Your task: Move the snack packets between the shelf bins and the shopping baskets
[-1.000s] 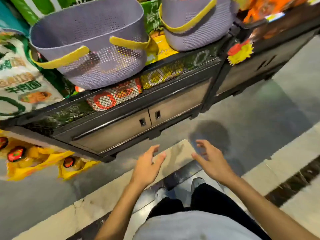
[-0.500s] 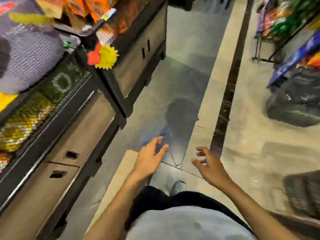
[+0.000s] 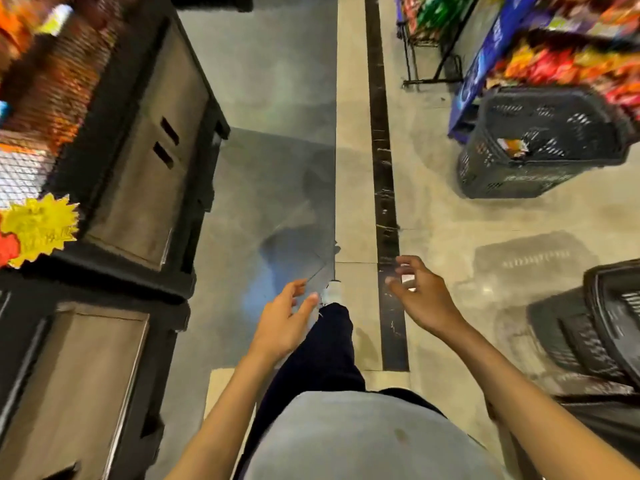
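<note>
Both my hands hang in front of me over the aisle floor and hold nothing. My left hand (image 3: 282,318) has its fingers relaxed and spread. My right hand (image 3: 420,294) has loosely curled fingers. A black shopping basket (image 3: 540,174) stands on the floor at the right, with a small orange packet (image 3: 512,147) inside it. A second black basket (image 3: 609,327) sits at the right edge, nearer to me. Snack packets (image 3: 568,60) fill the shelf on the right, above the far basket. More orange packets (image 3: 52,74) lie behind mesh in the left shelf bin.
A dark shelf unit with brown cabinet doors (image 3: 138,161) runs along the left, with a yellow starburst tag (image 3: 41,226) on its corner. A wire rack (image 3: 433,39) stands far right. The aisle floor (image 3: 277,98) stretches ahead, with a black tile strip (image 3: 384,188).
The view has swung right, away from the shelf with the purple baskets, and now looks down the aisle. The black baskets have come into view. Both hands stay empty.
</note>
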Demonstrator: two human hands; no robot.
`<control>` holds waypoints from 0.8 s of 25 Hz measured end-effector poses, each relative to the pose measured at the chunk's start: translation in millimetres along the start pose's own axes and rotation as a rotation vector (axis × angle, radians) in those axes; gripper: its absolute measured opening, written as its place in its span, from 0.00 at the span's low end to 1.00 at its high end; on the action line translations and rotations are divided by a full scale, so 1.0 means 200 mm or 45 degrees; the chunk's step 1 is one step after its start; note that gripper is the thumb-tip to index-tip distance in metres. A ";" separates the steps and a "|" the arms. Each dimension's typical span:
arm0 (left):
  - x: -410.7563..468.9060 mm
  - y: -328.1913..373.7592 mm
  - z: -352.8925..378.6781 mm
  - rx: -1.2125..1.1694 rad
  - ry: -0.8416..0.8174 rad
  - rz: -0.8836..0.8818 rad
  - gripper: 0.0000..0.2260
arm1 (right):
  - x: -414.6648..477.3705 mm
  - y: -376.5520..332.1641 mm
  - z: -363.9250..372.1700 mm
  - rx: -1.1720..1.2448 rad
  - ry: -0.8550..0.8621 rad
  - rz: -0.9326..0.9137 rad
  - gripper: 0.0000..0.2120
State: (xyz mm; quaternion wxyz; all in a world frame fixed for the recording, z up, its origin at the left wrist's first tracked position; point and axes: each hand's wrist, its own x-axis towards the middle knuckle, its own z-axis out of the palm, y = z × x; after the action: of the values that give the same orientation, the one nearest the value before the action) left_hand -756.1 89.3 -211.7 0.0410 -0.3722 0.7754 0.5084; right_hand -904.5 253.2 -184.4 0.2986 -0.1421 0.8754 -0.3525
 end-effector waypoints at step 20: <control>2.17 1.77 0.71 0.472 -0.673 0.444 0.19 | 1.61 0.22 -1.21 0.471 0.497 0.587 0.20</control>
State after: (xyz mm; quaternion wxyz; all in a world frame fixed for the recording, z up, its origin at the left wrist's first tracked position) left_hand -1331.0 45.7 -202.6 0.2194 -0.0765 0.8688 0.4372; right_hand -1307.7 265.3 -213.4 0.2182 0.1859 0.8463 -0.4489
